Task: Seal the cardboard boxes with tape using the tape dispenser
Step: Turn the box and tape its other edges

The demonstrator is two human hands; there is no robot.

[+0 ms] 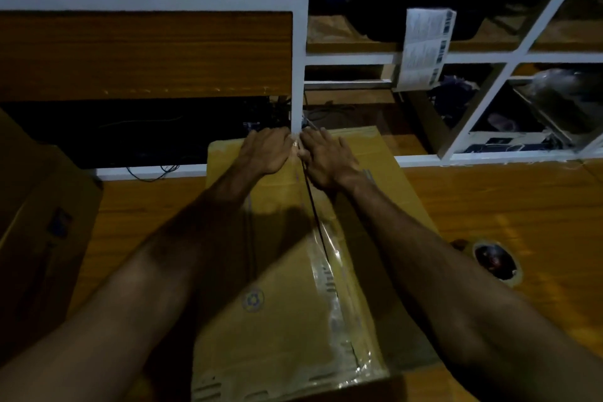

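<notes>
A brown cardboard box [277,287] lies lengthwise on the wooden table in front of me. Clear tape [329,274] runs along its centre seam from the near edge toward the far end. My left hand [266,152] and my right hand [326,157] lie side by side at the box's far edge, palms down, pressing the tape end on either side of the seam. Their fingertips reach over the far edge and are partly hidden. A roll of tape [496,263] lies flat on the table to the right of the box.
A second cardboard box [39,215] stands at the left. Behind the table rises a white-framed shelf unit [300,52] with wooden boards, cables and dark items. A printed paper sheet [424,49] hangs from the shelf. The orange-brown tabletop [505,199] extends right.
</notes>
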